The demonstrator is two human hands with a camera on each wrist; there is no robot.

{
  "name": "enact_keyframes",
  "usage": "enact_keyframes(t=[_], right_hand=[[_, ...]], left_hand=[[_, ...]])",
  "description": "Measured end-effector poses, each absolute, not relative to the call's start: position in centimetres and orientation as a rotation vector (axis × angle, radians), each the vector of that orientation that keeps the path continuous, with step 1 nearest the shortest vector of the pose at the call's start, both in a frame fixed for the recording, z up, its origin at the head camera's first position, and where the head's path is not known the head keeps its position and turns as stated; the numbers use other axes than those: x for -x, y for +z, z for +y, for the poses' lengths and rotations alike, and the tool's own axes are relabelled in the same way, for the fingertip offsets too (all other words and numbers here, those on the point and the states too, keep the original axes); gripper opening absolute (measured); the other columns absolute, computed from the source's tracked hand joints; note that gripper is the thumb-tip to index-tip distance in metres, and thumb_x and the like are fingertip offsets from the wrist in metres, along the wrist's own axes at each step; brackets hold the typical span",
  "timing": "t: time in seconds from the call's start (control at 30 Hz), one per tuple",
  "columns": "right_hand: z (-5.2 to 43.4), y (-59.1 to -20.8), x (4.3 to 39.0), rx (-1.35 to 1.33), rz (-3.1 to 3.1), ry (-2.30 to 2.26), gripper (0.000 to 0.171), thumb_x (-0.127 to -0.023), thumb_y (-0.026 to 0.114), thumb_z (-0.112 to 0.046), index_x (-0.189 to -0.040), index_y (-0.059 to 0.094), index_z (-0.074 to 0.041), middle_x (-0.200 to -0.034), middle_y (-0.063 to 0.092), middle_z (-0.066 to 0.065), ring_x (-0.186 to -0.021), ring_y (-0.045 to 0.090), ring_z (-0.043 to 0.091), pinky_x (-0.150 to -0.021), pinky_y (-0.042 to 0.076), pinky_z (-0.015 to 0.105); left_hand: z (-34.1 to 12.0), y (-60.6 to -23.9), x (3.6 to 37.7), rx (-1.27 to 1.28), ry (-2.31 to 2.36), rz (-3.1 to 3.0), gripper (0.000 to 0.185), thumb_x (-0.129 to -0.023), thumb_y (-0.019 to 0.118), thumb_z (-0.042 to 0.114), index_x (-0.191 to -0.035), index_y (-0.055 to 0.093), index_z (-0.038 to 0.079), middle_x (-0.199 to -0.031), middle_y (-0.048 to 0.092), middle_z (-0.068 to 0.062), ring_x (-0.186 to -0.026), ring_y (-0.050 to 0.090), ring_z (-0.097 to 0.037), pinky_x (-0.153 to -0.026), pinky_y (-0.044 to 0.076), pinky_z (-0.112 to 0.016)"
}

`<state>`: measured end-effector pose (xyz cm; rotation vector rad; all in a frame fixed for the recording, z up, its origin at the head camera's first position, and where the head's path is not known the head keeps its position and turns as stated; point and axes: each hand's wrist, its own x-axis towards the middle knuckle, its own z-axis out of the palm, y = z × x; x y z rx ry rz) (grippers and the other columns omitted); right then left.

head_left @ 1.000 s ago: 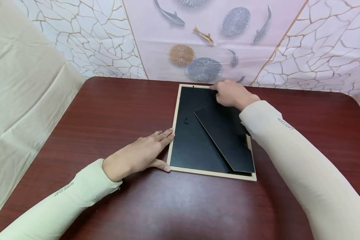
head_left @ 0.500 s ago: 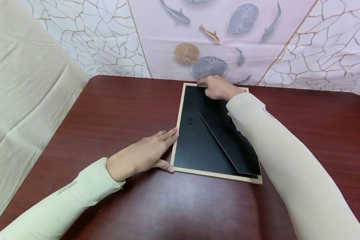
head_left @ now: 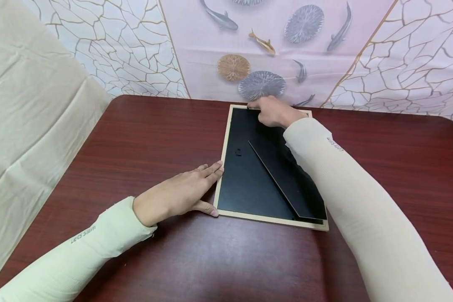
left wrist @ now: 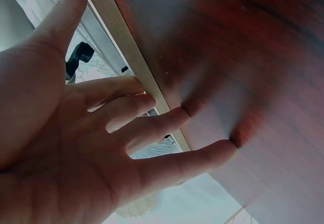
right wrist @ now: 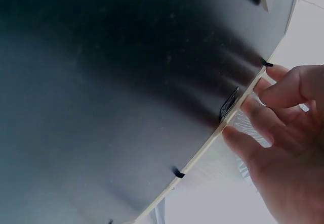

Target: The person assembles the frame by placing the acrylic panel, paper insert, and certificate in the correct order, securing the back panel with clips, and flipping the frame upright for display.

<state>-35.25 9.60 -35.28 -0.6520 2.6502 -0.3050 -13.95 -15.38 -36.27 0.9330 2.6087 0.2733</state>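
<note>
I'm keeping my left hand flat, fingers straight, bracing the picture frame lying face-down on the worktop. Right hand fingers are curling onto the far-edge retaining tab; best turning it gently.

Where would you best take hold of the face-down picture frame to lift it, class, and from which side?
Grip the picture frame by its bare wooden rim at the near edge, from the front: it lies flat, and its loose black stand would probably swing.
</note>
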Motion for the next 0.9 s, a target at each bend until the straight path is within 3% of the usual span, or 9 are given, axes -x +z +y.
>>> enact_keyframes(t=[0.2,0.67,0.9], right_hand=[[9.5,-35.2,35.1,0.661,2.617,-0.218,0.068,-0.099,0.035,0.002,-0.165,0.033,-0.011,-0.169,0.032,0.023,-0.150,0.039,0.036,-0.109,0.039,0.047],[8.8,-35.4,33.8,0.724,2.625,0.043,0.062,-0.105,0.041,-0.003,-0.165,0.028,-0.006,-0.174,0.016,0.024,-0.159,0.023,0.042,-0.125,0.032,0.052],[8.4,-35.6,33.4,0.713,2.645,0.133,0.059,-0.108,0.038,-0.007,-0.166,0.026,-0.007,-0.175,0.015,0.021,-0.158,0.027,0.041,-0.119,0.040,0.053]], left_hand=[[-15.3,-36.2,13.9,-0.895,0.272,2.597,0.104,-0.088,0.079,0.050,-0.164,0.028,0.000,-0.174,0.019,-0.016,-0.158,0.028,-0.043,-0.124,0.034,-0.054],[-15.2,-36.1,13.9,-0.911,0.281,2.595,0.104,-0.088,0.079,0.049,-0.163,0.028,-0.002,-0.174,0.019,-0.017,-0.157,0.028,-0.045,-0.125,0.033,-0.052],[-15.1,-36.1,14.1,-0.895,0.252,2.601,0.104,-0.087,0.079,0.051,-0.163,0.031,-0.001,-0.174,0.021,-0.018,-0.154,0.033,-0.048,-0.121,0.037,-0.058]])
